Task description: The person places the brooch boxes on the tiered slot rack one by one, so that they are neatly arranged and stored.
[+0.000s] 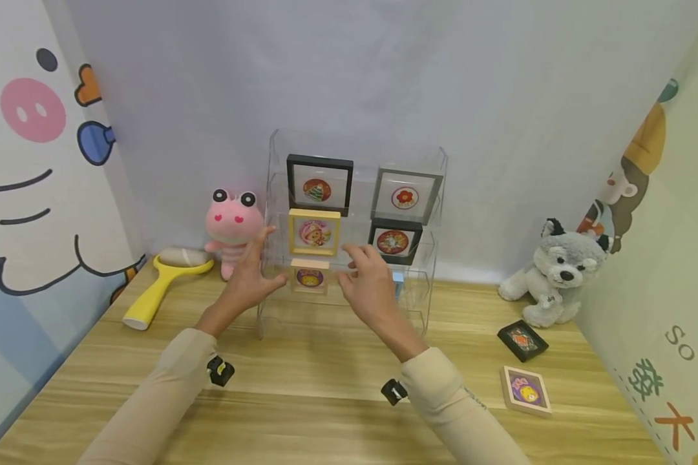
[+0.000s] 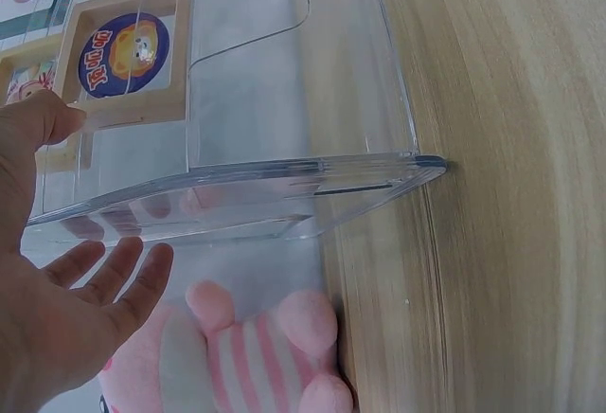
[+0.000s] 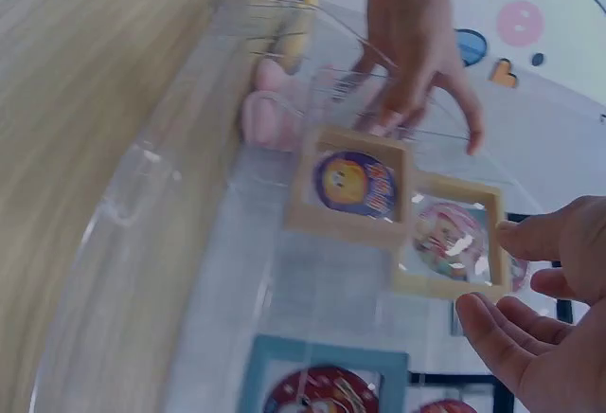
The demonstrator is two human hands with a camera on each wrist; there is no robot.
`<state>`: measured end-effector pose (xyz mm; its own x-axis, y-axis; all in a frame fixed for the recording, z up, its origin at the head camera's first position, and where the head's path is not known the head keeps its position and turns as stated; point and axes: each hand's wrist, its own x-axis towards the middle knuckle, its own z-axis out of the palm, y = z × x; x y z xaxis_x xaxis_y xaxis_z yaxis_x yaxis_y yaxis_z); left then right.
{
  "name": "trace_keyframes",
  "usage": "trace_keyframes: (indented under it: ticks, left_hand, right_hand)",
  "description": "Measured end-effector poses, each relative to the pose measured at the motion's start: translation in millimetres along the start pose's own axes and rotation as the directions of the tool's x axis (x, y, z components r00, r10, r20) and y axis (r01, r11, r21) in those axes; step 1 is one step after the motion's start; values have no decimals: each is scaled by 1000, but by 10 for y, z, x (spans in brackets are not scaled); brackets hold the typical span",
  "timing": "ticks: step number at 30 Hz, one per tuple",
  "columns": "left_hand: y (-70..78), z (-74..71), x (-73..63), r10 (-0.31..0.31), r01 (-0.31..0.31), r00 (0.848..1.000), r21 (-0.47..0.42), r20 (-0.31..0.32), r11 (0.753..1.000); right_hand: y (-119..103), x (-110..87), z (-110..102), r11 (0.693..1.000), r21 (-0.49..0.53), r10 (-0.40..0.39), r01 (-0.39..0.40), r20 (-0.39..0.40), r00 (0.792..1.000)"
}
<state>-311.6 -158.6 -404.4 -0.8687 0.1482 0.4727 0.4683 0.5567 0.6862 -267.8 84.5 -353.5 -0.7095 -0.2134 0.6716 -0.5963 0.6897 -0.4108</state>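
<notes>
A clear acrylic rack (image 1: 433, 284) stands on the table and bears small square picture frames on its tiers. My left hand (image 1: 247, 278) is at the rack's left side, fingers spread behind the side panel and thumb toward the light wood frame (image 1: 310, 290) on the low tier. In the left wrist view, the thumb tip overlaps that frame's edge. My right hand (image 1: 372, 284) hovers before the rack with bent fingers and nothing held. Its fingertips are just right of the yellow frame (image 1: 314, 232) on the middle tier; in the right wrist view, the thumb overlaps that frame's edge.
Higher on the rack sit black (image 1: 320, 184) and grey (image 1: 407, 196) frames; a blue frame (image 3: 327, 375) is low right. A pink plush (image 1: 232, 223) and yellow roller (image 1: 163, 284) stand left. Right are a grey plush dog (image 1: 558, 274), black frame (image 1: 522, 340) and pale frame (image 1: 525, 389).
</notes>
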Motion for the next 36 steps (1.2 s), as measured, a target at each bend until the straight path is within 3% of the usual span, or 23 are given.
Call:
trace_keyframes:
  ticks: [8,15,19,23,27,33,36]
  left_hand:
    - [-3,0,-3,-14,14,1000,5,3,1000]
    - [7,-2,-7,-25,25,1000,3,8,1000]
    - [10,-1,-4,-22,22,1000,4,13,1000]
    - [9,6,5,-6,6,1000,5,9,1000]
    - [18,6,4,4,-4,1000,8,6,1000]
    - [12,-1,6,2,-2,1000,8,-1,1000]
    - [4,1,5,-3,3,1000,7,0,1000]
  right_hand:
    - [160,-72,-516,985,150,94,-80,-89,992]
    - [539,-264,-934,990,121,108,-77,-267,958]
    - [805,-446,-1137,991,76,127,-109,-296,947]
    - [1052,-682,-1333,980,35,200,-198,-218,955]
    - [1250,-918,-1554,943,-29,330,-333,-69,941]
    - [1507,-1191,-1829,889,-125,457,-441,151,877]
    - [1624,-1297,-1931,856,-143,516,-496,260,816]
